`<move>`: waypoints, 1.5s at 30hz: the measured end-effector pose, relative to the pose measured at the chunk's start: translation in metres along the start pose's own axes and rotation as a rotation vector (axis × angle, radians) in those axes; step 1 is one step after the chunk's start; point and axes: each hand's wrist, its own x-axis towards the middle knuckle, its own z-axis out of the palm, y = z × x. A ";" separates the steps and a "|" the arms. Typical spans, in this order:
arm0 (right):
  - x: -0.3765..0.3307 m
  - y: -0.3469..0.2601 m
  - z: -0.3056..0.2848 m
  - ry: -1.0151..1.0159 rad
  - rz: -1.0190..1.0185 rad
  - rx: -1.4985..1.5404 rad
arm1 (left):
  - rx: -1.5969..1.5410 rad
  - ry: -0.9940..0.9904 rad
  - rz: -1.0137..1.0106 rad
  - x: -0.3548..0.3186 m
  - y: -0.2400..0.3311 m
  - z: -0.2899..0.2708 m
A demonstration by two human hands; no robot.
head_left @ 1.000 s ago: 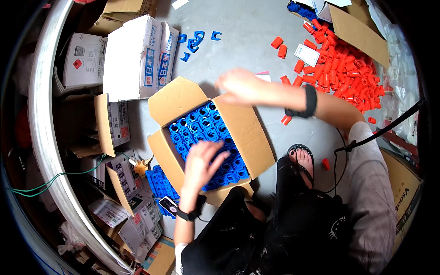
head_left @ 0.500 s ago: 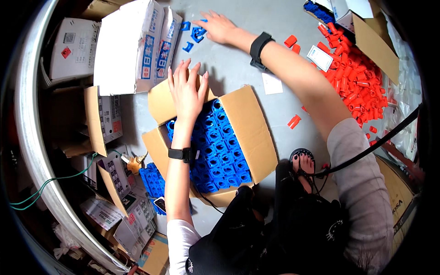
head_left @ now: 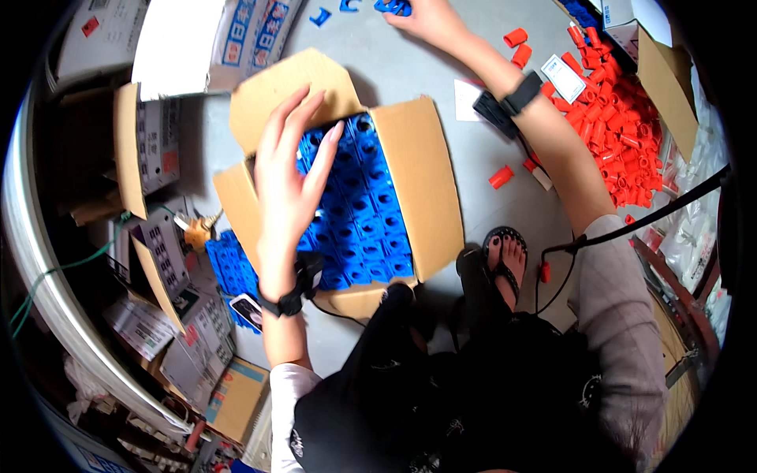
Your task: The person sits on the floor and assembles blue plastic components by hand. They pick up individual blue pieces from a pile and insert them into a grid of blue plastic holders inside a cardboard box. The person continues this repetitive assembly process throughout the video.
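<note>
My right hand point(head_left: 432, 22) is at the far edge of the view, its fingers closed on blue plastic pieces point(head_left: 393, 7). Their exact number is hidden. Two loose blue pieces, a clip-shaped one point(head_left: 320, 16) among them, lie on the floor to its left. An open cardboard box point(head_left: 423, 189) stands before me, packed with rows of blue plastic parts point(head_left: 361, 209) with round holes. Over the box's left side hovers my left hand point(head_left: 285, 185), fingers stretched apart and holding nothing. Both wrists wear black straps.
A heap of red plastic sleeves point(head_left: 623, 142) spreads at the right, with a white card point(head_left: 563, 77) on it. More blue parts point(head_left: 231, 264) lie left of the box. Cartons point(head_left: 169, 47) and a curved metal rail point(head_left: 47, 276) line the left. A black cable point(head_left: 670, 211) crosses the right.
My right hand has gathered blue pieces off the floor and moved right, away from the loose ones. My left hand has shifted from the far flap back over the box. The whole view has shifted.
</note>
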 end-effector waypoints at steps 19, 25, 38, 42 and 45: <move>-0.203 -0.216 0.032 -0.463 0.014 0.472 | -1.303 0.155 -0.989 -0.197 -0.012 0.036; -0.214 -0.216 0.033 -0.663 0.136 0.539 | -1.184 0.102 -1.007 -0.201 -0.018 0.031; -0.200 -0.219 0.037 -0.758 0.133 0.452 | -1.074 -0.020 -0.976 -0.199 -0.025 0.016; -0.198 -0.218 0.039 -0.751 0.134 0.500 | -0.961 -0.118 -0.931 -0.197 -0.026 0.009; -0.202 -0.211 0.051 -0.777 0.055 0.503 | -0.908 -0.170 -0.931 -0.198 -0.029 0.003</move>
